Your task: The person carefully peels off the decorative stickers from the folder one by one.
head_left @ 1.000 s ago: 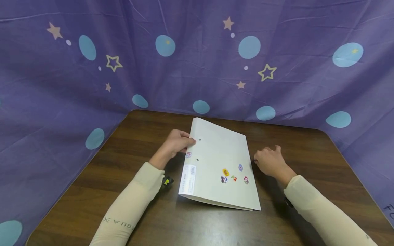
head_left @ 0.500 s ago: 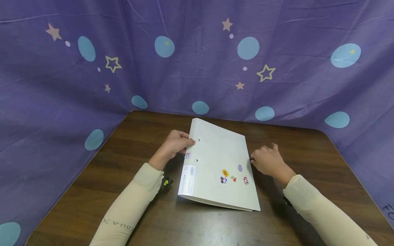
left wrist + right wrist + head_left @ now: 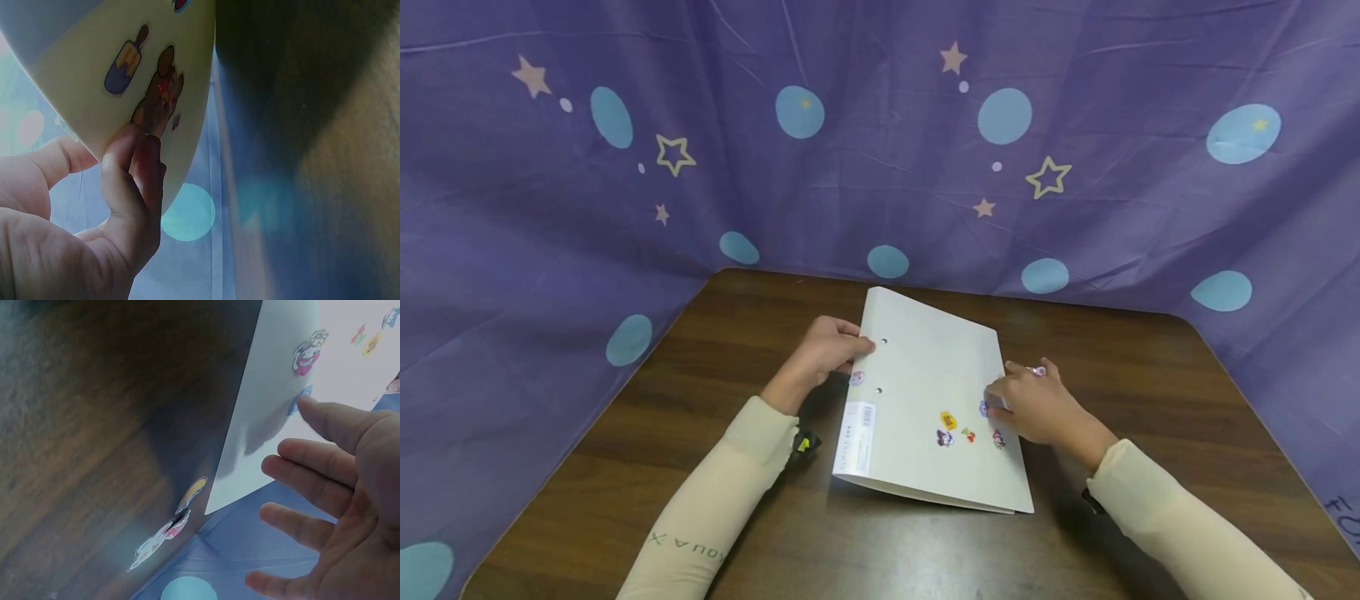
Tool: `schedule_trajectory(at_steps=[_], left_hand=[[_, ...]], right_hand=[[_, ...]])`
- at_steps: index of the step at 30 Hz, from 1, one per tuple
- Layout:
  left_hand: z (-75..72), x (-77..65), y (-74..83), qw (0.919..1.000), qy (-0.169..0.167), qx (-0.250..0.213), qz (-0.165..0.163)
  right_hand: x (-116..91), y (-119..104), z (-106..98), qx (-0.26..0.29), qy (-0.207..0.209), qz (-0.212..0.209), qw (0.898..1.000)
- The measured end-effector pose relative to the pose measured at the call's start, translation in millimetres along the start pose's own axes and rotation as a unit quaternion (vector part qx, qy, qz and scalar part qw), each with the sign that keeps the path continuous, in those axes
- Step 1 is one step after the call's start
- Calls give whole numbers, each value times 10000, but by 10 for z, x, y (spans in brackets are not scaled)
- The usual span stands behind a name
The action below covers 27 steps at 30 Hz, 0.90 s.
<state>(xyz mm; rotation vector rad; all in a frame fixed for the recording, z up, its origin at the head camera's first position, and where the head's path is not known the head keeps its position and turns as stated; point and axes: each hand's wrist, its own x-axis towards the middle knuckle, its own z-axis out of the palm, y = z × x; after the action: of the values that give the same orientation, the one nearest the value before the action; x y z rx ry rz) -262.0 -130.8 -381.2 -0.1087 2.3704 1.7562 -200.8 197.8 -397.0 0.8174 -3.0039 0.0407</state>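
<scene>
A white ring-binder-type folder (image 3: 932, 367) lies closed on the brown table, its label strip near the spine. Several small stickers dot its front, among them a yellow one (image 3: 948, 420). My left hand (image 3: 826, 350) grips the spine side, thumb on the cover. In the left wrist view its fingers press against a face with a brown bear sticker (image 3: 157, 94) and an ice-pop sticker (image 3: 125, 67). My right hand (image 3: 1033, 402) hovers at the folder's right edge with fingers spread, holding nothing. Its thumb overlaps a blue sticker (image 3: 299, 401) in the right wrist view.
A pink and white sticker (image 3: 159, 540) lies on the wooden table (image 3: 760, 533) beyond the folder's edge, by a yellowish one (image 3: 192, 494). A purple patterned curtain (image 3: 880, 125) hangs along the table's back and sides.
My right hand has moved left, from beside the folder to over its right edge, and its curled fingers have spread. The left hand and the folder stay in place.
</scene>
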Motion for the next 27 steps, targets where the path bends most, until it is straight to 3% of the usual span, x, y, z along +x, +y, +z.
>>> schedule_trajectory(at_steps=[27], left_hand=[[1,2,-2,9999,-51,-57,74]], right_hand=[[44,-85,89,-36,253,-403,9989]])
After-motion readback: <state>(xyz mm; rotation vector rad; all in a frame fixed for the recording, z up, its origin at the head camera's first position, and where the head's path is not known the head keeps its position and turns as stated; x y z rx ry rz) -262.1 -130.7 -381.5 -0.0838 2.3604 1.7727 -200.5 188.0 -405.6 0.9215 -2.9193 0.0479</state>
